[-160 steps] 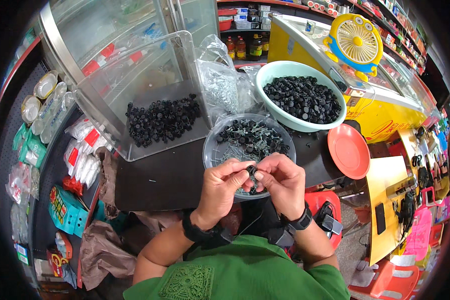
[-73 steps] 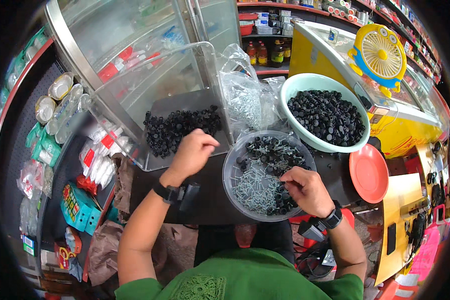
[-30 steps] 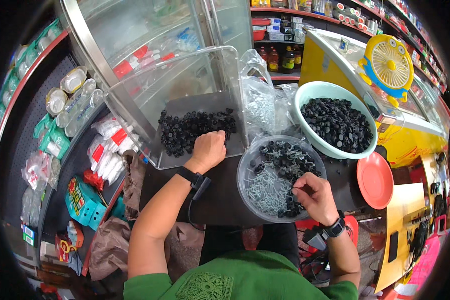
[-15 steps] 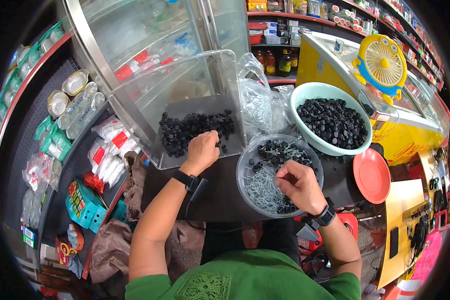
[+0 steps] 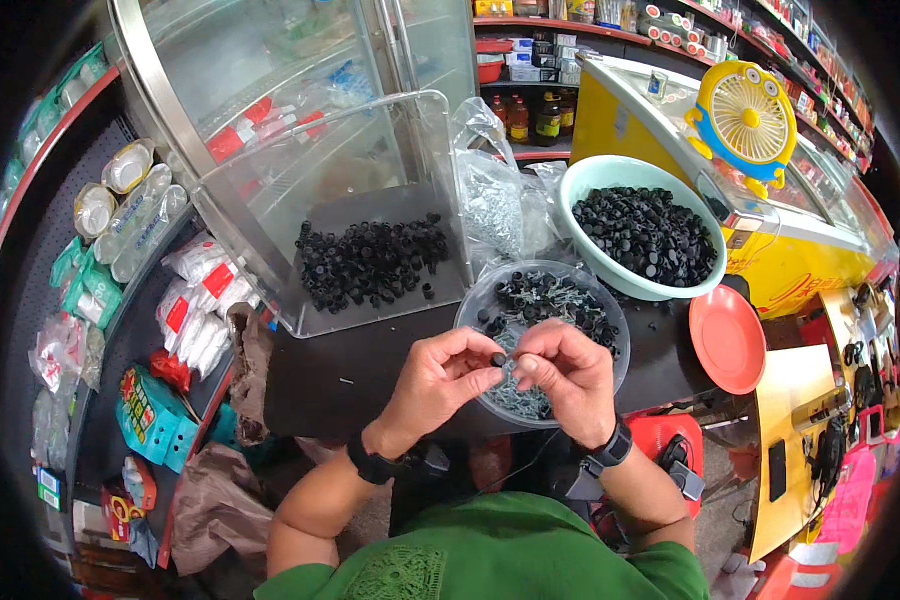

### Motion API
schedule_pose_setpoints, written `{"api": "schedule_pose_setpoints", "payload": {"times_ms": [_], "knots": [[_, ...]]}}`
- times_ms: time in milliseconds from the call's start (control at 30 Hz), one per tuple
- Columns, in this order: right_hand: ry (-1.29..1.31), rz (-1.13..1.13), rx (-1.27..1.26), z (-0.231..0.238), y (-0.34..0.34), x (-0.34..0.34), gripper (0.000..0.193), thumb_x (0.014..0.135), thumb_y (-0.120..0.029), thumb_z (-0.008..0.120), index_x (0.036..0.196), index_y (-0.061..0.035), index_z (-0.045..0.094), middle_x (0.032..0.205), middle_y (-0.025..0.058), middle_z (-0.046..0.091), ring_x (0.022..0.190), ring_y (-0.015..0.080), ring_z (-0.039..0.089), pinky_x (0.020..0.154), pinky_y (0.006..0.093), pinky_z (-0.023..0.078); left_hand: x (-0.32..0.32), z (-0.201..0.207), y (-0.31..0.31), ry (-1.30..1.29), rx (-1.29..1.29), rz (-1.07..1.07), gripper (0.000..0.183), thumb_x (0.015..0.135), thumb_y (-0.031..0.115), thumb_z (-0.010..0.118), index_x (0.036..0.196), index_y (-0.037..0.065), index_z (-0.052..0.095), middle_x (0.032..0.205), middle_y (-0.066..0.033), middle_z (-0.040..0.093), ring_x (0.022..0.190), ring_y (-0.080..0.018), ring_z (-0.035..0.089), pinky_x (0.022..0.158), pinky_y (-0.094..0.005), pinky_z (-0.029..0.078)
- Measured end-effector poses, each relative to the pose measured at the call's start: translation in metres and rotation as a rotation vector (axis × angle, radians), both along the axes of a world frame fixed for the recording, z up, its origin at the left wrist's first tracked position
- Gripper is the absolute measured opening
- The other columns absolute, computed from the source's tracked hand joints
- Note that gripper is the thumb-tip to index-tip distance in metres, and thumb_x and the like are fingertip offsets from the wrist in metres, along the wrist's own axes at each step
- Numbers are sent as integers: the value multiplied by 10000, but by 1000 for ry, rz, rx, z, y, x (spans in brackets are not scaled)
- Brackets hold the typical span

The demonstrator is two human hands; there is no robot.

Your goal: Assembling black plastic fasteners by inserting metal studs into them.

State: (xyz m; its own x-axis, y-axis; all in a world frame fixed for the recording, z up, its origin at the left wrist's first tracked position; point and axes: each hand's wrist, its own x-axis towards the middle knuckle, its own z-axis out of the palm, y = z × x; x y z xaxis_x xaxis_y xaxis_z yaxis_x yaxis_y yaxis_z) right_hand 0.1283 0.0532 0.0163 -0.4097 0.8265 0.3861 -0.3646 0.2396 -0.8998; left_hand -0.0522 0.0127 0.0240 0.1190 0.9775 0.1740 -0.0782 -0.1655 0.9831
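Pinching, the left hand (image 5: 428, 382) is holding a black cap (image 5: 499, 359) above the clear tub (image 5: 473, 304); over its right side, the right hand (image 5: 576, 380) is bunching its fingertips, their hold unclear. A slackening pinch could be losing the cap among screws (image 5: 520, 402).

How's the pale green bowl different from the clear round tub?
The pale green bowl is not see-through; the clear round tub is. The bowl shows only black pieces; the tub mixes black ones with silvery pieces. The bowl stands farther from the person; the tub sits nearer. Both are round and open on top.
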Motion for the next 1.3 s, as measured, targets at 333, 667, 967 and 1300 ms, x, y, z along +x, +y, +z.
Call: {"api": "schedule_pose_setpoints", "payload": {"times_ms": [333, 667, 967, 1300], "knots": [[-156, -174, 24, -17, -5, 4, 40, 848, 12, 635, 843, -11, 602, 802, 14, 582, 709, 70, 562, 565, 207, 434, 29, -6, -3, 634, 392, 248, 171, 758, 9, 702, 915, 10, 633, 742, -66, 583, 601, -138, 589, 535, -268, 457], [-96, -193, -138, -7, -11, 9, 62, 813, 32, 649, 828, -20, 619, 756, 28, 579, 675, 78, 526, 601, 224, 431, 21, -17, -1, 92, -95, -31, 161, 832, 0, 635, 991, -23, 644, 770, -36, 621, 656, -92, 553, 587, -261, 454], [-171, -320, 239, -6, -9, 9, 110, 755, 58, 693, 805, -15, 628, 768, 46, 580, 696, 136, 546, 602, 248, 436, 27, -24, -7, -322, -162, -70, 195, 859, 39, 647, 1036, -45, 647, 832, -60, 649, 674, -82, 536, 624, -220, 460], [-346, -382, 500, 2, -8, 13, 133, 734, 39, 688, 830, -26, 624, 814, 103, 581, 696, 232, 583, 592, 307, 466, 29, -27, -8, -246, -161, -11, 199, 849, 24, 654, 1038, -40, 654, 849, -56, 656, 684, -64, 551, 617, -208, 467]]}}
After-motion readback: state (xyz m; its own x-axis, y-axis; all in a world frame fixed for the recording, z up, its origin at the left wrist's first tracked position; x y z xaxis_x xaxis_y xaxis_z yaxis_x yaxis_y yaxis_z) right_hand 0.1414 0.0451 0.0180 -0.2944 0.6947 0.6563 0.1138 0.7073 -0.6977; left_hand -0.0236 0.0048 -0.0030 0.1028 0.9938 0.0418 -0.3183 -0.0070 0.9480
